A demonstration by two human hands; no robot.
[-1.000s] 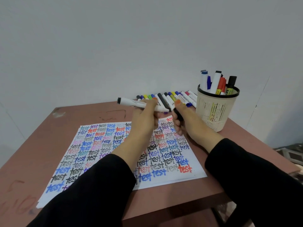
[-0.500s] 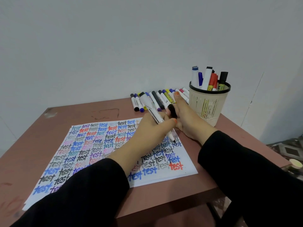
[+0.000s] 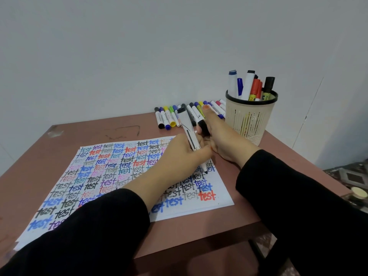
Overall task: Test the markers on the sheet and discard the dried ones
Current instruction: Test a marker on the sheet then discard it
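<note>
**A:** What is seen around the marker in the head view?

**B:** The white marker is gripped, tilted, by the left hand. Its tip is set on the sheet near the sheet's 3 o'clock edge. Just beside it a black cap is held in the curled fingers of the right hand. A row of capped markers is laid at 12 o'clock, partly hidden by both hands.

**A:** And the edges and open room?

**B:** Bare brown table is left at 10 to 11 o'clock of the sheet. The sheet's 7 o'clock corner is covered by the left sleeve.

**A:** Any containers?

**B:** A beige mesh pen cup is stood at 1 o'clock of the hands. Upright markers in blue, white, red and black are held in it.
</note>
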